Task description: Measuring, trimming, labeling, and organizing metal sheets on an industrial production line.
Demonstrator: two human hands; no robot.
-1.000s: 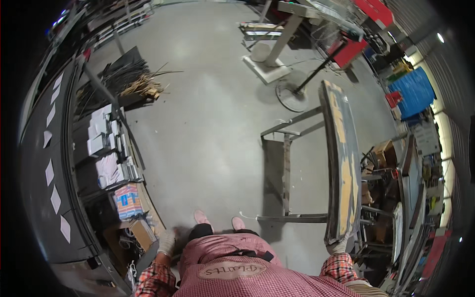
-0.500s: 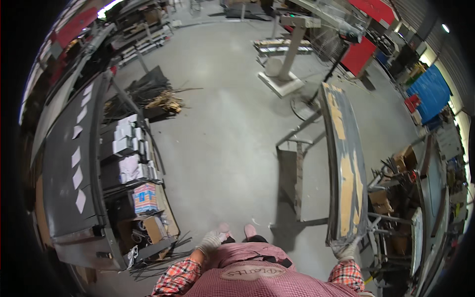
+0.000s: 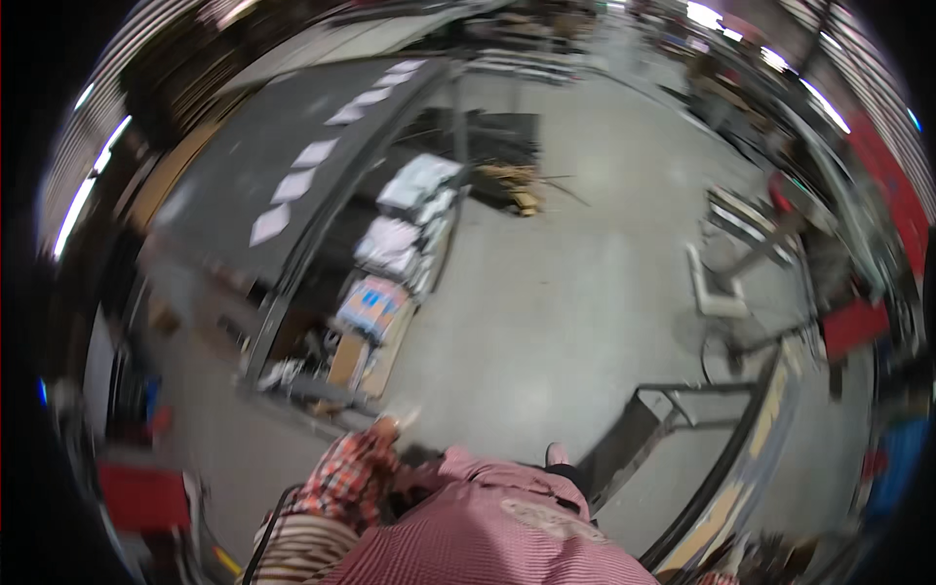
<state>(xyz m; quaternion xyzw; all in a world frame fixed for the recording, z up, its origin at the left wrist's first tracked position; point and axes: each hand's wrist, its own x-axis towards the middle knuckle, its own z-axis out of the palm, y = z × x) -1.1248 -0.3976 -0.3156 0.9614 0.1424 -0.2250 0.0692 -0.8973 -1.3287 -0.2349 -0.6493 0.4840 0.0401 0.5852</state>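
Observation:
My left hand [image 3: 402, 421], in a pale glove, is low in front of my left hip, smeared by motion, so its fingers do not read. Closest to it is the lower shelf end of the dark-topped workbench [image 3: 234, 146], where a cardboard box [image 3: 348, 359] of loose small parts stands. My right hand is out of sight; only a scrap of checked sleeve [image 3: 720, 560] shows at the lower edge. Beside that sleeve runs a long narrow padded board [image 3: 749, 468], grey with tan worn patches, on a metal stand [image 3: 697, 388].
White packages [image 3: 419, 183] and an orange-and-blue patterned pack [image 3: 373, 304] fill the bench's lower shelf. Pale paper pieces [image 3: 294, 185] lie in a row on top. Dark sheets [image 3: 497, 135] and tan scraps [image 3: 512, 180] lie on the floor beyond. A white-based pedestal [image 3: 720, 297] stands at right.
My view has swung left, bringing the workbench closer to the middle. The padded board has slid toward the lower right, and my right hand, earlier at its near end, has left the picture.

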